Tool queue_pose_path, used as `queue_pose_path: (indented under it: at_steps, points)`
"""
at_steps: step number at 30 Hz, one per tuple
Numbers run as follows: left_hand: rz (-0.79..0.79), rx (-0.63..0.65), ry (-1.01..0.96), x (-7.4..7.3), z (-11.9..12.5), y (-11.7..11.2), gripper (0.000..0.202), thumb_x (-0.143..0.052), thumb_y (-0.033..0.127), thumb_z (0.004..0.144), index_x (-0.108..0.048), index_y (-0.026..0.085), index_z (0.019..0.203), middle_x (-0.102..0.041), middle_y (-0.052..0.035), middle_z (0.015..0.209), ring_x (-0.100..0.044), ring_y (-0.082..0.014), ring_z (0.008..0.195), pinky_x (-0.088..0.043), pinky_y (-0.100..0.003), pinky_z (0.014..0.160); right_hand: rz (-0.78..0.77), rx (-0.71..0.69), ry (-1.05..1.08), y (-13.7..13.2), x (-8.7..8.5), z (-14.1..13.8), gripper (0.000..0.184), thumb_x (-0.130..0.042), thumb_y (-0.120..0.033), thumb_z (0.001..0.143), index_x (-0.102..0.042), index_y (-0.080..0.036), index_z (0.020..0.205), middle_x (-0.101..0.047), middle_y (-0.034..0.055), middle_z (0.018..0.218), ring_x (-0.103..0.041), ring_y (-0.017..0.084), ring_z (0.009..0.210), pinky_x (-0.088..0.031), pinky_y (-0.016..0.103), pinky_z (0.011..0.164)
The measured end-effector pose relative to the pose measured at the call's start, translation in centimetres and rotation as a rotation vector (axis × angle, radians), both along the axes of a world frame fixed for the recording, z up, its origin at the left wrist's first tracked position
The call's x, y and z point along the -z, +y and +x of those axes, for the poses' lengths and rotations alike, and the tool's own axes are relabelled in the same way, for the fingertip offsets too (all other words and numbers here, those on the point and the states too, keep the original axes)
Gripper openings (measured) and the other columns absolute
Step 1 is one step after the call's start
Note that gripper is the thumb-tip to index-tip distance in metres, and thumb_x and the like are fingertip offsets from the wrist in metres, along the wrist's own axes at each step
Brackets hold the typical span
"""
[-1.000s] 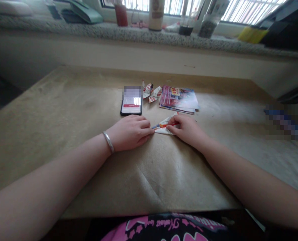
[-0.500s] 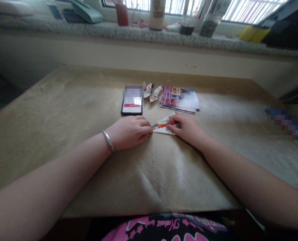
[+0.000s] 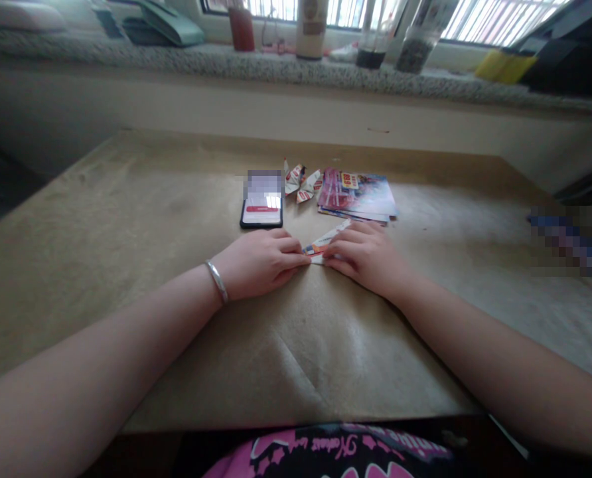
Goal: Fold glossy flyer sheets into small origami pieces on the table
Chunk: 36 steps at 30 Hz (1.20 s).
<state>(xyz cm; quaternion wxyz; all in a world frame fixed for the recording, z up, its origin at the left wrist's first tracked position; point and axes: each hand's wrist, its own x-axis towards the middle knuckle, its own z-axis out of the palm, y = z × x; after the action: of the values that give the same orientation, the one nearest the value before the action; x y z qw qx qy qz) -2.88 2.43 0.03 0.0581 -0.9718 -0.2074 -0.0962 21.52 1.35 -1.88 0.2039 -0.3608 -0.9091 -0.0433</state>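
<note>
A folded piece of printed paper, white with orange and red bands, lies on the table between my hands. It narrows to a point on its left side. My left hand, below a silver bangle, presses that pointed end with its fingertips together. Over the wider right part rests my right hand, its fingers bent and pressing on the paper, hiding much of it. Just beyond lie two small folded paper shapes, white with red print.
A phone with a lit screen lies beyond my left hand. A stack of printed leaflets is beyond my right hand. Bottles and jars line the stone windowsill. A blurred blue-purple item sits at the table's right edge.
My right hand has slid left and flattened over the paper, covering more of it. My left fingertips have shifted slightly right on the pointed end.
</note>
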Motion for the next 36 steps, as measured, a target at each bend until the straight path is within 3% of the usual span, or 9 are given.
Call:
queue_pose_path:
  at_steps: [3, 10, 16, 21, 28, 36]
  points:
    - [-0.011, 0.004, 0.0, 0.1, 0.0, 0.1, 0.032, -0.041, 0.025, 0.094, -0.065, 0.022, 0.115, -0.067, -0.0058, 0.099, -0.058, -0.0177, 0.09, -0.05, -0.03, 0.079, 0.033, -0.129, -0.06, -0.2, -0.1, -0.2, 0.022, -0.05, -0.033, 0.093, -0.07, -0.024, 0.096, -0.07, 0.0036, 0.097, -0.055, 0.019, 0.09, -0.038, 0.035, 0.083]
    - [-0.059, 0.038, -0.013, -0.3, -0.4, 0.4, 0.031, -0.043, 0.023, 0.093, -0.066, 0.021, 0.113, -0.069, -0.0059, 0.103, -0.061, -0.017, 0.092, -0.051, -0.029, 0.081, 0.087, -0.173, -0.109, -0.3, -0.2, -0.5, 0.028, -0.044, -0.028, 0.095, -0.07, -0.024, 0.107, -0.067, 0.0049, 0.085, -0.054, 0.018, 0.08, -0.038, 0.031, 0.072]
    - [-0.153, 0.013, -0.022, -0.5, -1.0, 0.5, 0.028, -0.046, 0.021, 0.091, -0.069, 0.022, 0.108, -0.069, -0.0037, 0.111, -0.062, -0.0168, 0.099, -0.051, -0.029, 0.087, 0.103, -0.155, -0.204, -0.6, -0.6, -0.5, 0.027, -0.047, -0.026, 0.094, -0.068, -0.026, 0.111, -0.065, 0.0041, 0.087, -0.051, 0.019, 0.08, -0.035, 0.031, 0.071]
    - [-0.142, 0.013, -0.002, -0.5, -0.7, 0.5, 0.028, -0.046, 0.021, 0.091, -0.069, 0.021, 0.108, -0.069, -0.0048, 0.11, -0.062, -0.0182, 0.097, -0.051, -0.031, 0.086, 0.104, -0.097, -0.291, -1.1, -0.9, -1.1, 0.03, -0.044, -0.027, 0.095, -0.064, -0.027, 0.117, -0.063, 0.006, 0.088, -0.049, 0.02, 0.083, -0.032, 0.033, 0.072]
    - [-0.119, 0.029, 0.008, -0.6, -0.6, 0.6, 0.027, -0.046, 0.021, 0.091, -0.069, 0.019, 0.105, -0.068, -0.0063, 0.109, -0.06, -0.0187, 0.098, -0.05, -0.032, 0.086, 0.06, -0.113, -0.305, -1.3, -1.1, -1.6, 0.03, -0.044, -0.025, 0.094, -0.061, -0.024, 0.119, -0.063, 0.0084, 0.106, -0.048, 0.023, 0.095, -0.033, 0.036, 0.08]
    - [-0.157, 0.034, 0.001, -0.6, -0.9, 0.7, 0.029, -0.045, 0.018, 0.09, -0.067, 0.02, 0.109, -0.067, -0.0054, 0.112, -0.059, -0.0189, 0.102, -0.049, -0.032, 0.09, 0.064, -0.105, -0.319, -1.3, -1.4, -1.4, 0.029, -0.046, -0.023, 0.09, -0.063, -0.024, 0.114, -0.064, 0.0077, 0.102, -0.049, 0.022, 0.09, -0.032, 0.036, 0.079]
